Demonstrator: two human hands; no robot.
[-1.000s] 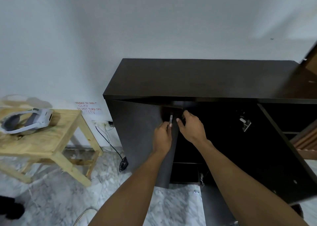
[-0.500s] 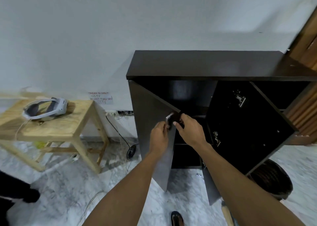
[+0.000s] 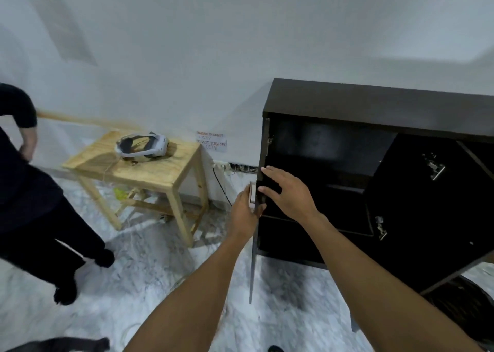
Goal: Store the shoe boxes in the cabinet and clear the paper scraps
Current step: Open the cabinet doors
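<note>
Dark cabinet (image 3: 374, 103): left door (image 3: 254, 258) stands open
Left hand (image 3: 244, 215): grips door edge
Right hand (image 3: 290, 194): fingers spread, holding nothing
Risk: door could swing back, trapping the gripping hand

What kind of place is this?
Probably a room in a home or small office: a dark cabinet against a white wall, a marble-patterned floor, and a small wooden table carrying a white headset.
</note>
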